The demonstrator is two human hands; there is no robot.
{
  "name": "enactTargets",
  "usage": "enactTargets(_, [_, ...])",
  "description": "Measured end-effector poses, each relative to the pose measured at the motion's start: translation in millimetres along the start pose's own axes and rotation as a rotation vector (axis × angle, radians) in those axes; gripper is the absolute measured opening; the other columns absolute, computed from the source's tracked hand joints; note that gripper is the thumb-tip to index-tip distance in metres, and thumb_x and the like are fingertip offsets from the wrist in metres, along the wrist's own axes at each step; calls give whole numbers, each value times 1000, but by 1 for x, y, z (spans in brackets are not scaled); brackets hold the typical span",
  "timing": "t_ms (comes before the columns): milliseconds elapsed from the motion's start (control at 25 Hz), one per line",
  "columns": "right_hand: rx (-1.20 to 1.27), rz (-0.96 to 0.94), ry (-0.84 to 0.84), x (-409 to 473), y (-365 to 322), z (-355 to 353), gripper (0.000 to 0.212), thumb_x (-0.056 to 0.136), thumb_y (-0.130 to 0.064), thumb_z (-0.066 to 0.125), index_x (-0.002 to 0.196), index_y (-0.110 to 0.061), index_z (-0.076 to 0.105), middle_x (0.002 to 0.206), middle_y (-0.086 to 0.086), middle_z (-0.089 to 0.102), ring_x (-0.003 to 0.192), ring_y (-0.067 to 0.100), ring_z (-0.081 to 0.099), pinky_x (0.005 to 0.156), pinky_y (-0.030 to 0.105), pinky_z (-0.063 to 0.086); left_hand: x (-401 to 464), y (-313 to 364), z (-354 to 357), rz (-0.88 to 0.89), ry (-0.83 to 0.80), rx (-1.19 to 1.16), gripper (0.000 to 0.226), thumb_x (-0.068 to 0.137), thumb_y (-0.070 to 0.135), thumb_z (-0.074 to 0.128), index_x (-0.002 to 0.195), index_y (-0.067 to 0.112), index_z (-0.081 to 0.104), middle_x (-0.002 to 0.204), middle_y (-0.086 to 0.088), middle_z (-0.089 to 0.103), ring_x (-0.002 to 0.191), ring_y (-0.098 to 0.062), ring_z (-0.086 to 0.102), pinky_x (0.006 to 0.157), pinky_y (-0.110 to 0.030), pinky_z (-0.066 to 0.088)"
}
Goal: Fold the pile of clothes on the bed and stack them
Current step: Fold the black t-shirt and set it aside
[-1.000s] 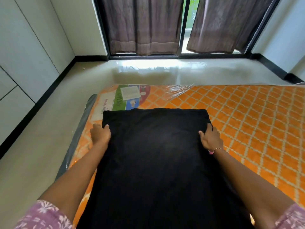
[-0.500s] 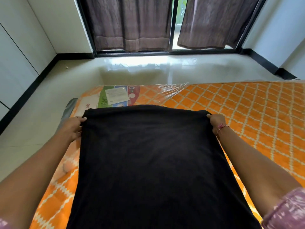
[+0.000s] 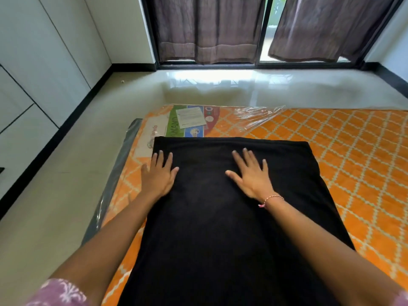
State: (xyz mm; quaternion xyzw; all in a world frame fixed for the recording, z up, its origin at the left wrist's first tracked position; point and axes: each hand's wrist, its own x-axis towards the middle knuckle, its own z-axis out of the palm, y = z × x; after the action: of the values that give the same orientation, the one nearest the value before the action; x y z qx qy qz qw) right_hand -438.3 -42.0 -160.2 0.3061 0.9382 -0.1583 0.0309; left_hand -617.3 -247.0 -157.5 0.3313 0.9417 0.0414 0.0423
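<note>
Smoothing is the step in hand, as we read it: both palms lie flat on the black rectangular cloth garment (image 3: 231, 217), which is spread lengthwise on the orange mattress with a white diamond pattern (image 3: 353, 164), its far edge straight and just short of the printed paper label under clear plastic wrap (image 3: 192, 120).

Left to right:

- Grey plastic-wrapped mattress side (image 3: 123, 155) runs along the floor. The garment's left edge sits close to that drop, so we judge any outward push there risks dragging cloth off the side.
- Our left hand (image 3: 160, 175) is open, fingers straight and spread, straddling the garment's left edge near the far corner: thumb side on cloth, outer fingers over the mattress. Best to press down and sweep along the edge, not across it, so the hem stays straight.
- Centre of the cloth looks flat. It's too dark to see fine wrinkles, so we can't tell if creases remain.
- Our right hand (image 3: 251, 173), pink thread bracelet (image 3: 272, 199) at the wrist, is also open and flat, resting on the cloth well inside the right edge. We'd sweep it outward toward the far right corner to push any slack out.
- Right edge flares outward toward us, so the rectangle isn't quite square. Worth truing it before the next fold, or the stack will sit uneven.

No pile or stack of other clothes shows in view.
</note>
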Motion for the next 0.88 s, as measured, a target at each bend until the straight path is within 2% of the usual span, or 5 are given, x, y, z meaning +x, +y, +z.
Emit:
enactTargets(240, [-164, 174, 21, -24, -64, 5, 60, 102, -42, 26, 153, -17, 6, 159, 14, -3, 147, 28, 0, 114, 61, 4, -98, -78, -2, 25, -68, -98, 79, 88, 61, 5, 152, 15, 16, 159, -8, 13, 147, -23, 11, 117, -41, 10])
enactTargets(520, [61, -258, 187, -153, -193, 66, 50, 96, -30, 49, 143, -18, 37, 155, 12, 25, 144, 24, 23, 112, 62, 5, -255, -114, -4, 54, -224, -58, 112, 67, 81, -21, 151, 20, 23, 159, -13, 10, 146, -31, 10, 118, -37, 11])
enactTargets(680, [175, -292, 211, -219, -222, 72, 46, 95, -26, 52, 139, -18, 43, 148, 10, 37, 139, 25, 33, 113, 59, 8, -315, -108, -29, -10, -165, -327, 80, 82, 73, 21, 130, 20, 57, 132, -7, 48, 123, -21, 44, 102, -36, 36])
enactTargets(800, [200, -324, 200, -252, -224, 66, 44, 96, -24, 49, 139, -19, 42, 144, 7, 41, 135, 23, 37, 114, 52, 16, -331, -118, -43, -60, -410, -443, 55, 80, 49, 67, 123, 17, 53, 119, -3, 54, 112, -18, 54, 91, -31, 44])
enactTargets(880, [208, -379, 191, -280, -229, 63, 39, 95, -22, 49, 134, -17, 47, 132, 7, 51, 120, 23, 49, 104, 43, 36, -333, -126, -53, -211, -512, -436, 45, 79, 29, 75, 114, 9, 56, 106, -5, 59, 101, -21, 59, 76, -27, 45])
